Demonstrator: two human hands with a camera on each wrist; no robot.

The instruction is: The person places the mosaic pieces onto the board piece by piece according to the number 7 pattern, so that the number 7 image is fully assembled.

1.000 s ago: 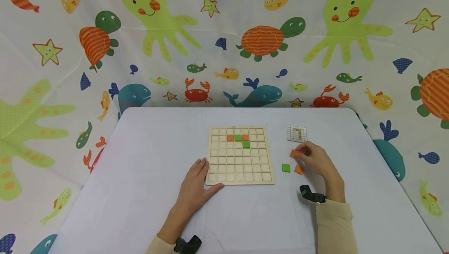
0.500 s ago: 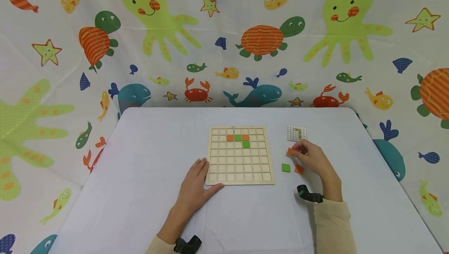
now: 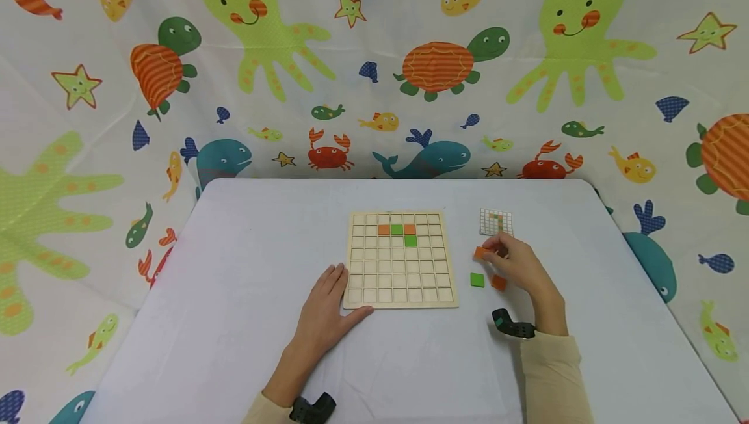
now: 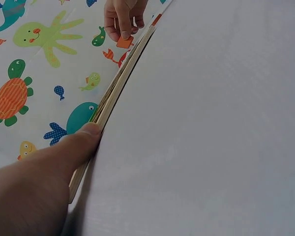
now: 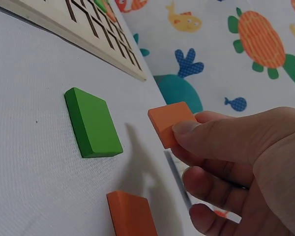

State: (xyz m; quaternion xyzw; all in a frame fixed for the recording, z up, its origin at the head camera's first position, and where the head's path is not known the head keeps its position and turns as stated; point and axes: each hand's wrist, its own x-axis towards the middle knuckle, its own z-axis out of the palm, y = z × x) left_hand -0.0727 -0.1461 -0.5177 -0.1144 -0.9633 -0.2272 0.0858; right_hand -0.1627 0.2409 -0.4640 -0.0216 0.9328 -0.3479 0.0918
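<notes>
Between thumb and fingertips my right hand (image 3: pixel 517 263) pinches an orange square tile (image 5: pixel 171 122), raised off the table in the right wrist view. Below it a green tile (image 3: pixel 476 279) and a second orange tile (image 3: pixel 498 282) lie flat on the table. My left hand (image 3: pixel 326 310) rests against the lower left corner of a wooden grid board (image 3: pixel 399 271), its thumb along the front edge and its fingers straight at the left side. Set in the board's upper cells are two orange tiles (image 3: pixel 383 230) and two green tiles (image 3: pixel 411 240).
A small pattern card (image 3: pixel 495 221) with a printed grid lies right of the board, just beyond my right hand. The white table (image 3: pixel 246 268) ends at a back edge, where a curtain (image 3: pixel 374 21) printed with sea animals hangs.
My right hand has shifted slightly left toward the board, carrying the orange tile. The left hand and the board have stayed in place.
</notes>
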